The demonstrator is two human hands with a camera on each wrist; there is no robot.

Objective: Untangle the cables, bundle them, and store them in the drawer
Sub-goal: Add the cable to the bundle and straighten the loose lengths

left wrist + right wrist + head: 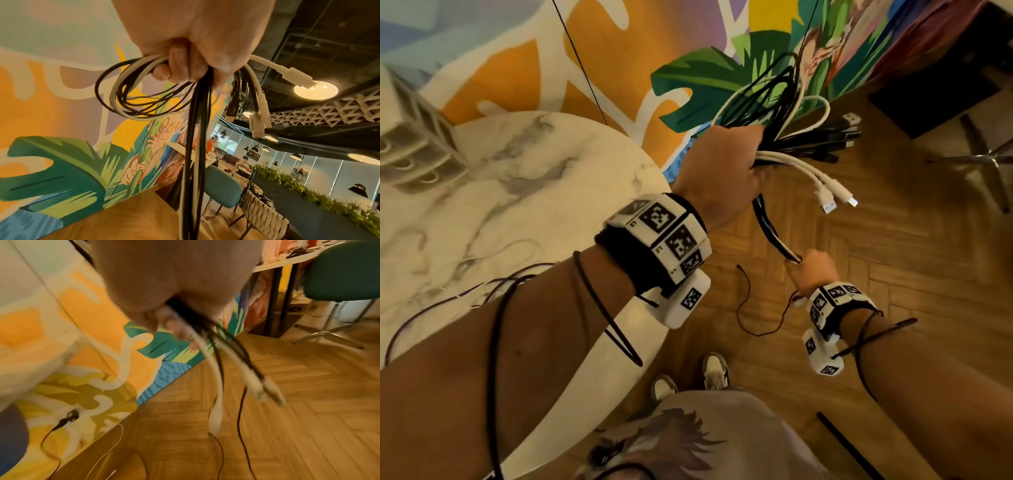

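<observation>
The bundling step is in hand: the left hand (717,168) is clenched round the gathered loops of the black and white USB cables (774,102), held up in the air out past the edge of the round marble table (524,192), while the right hand (814,270) grips the trailing strands lower down, over the wooden floor (893,240). The loops look gathered but not yet tied, so the next move probably calls for winding the loose tails round the bundle. It then goes to the small drawer unit (414,137) at the table's far left edge.
</observation>
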